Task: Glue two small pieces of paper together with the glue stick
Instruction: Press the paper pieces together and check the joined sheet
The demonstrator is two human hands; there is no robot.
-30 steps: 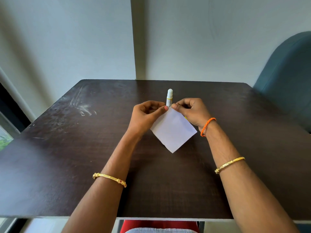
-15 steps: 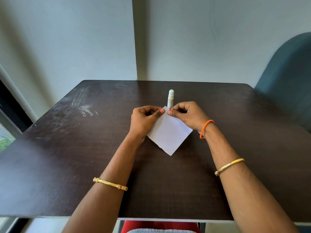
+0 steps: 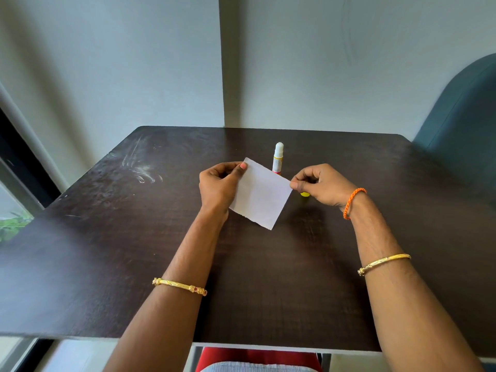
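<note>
A white sheet of paper (image 3: pixel 261 194) is held above the dark table, tilted. My left hand (image 3: pixel 218 185) pinches its upper left corner and my right hand (image 3: pixel 319 183) pinches its right corner. I cannot tell whether it is one piece or two pressed together. Just behind the paper the glue stick (image 3: pixel 278 157) stands upright with its white glue tip showing. A small yellow thing (image 3: pixel 305 194), maybe the glue stick's cap, shows under my right hand.
The dark wooden table (image 3: pixel 134 251) reaches to the wall at the back. A teal chair back (image 3: pixel 461 116) stands at the right. White smudges (image 3: pixel 142 170) mark the table's left part. A window edge lies far left.
My hands have moved apart along the paper's top edge, from both pinching one corner to holding two corners. The paper now hangs wider and flatter; the yellow thing has come into view.
</note>
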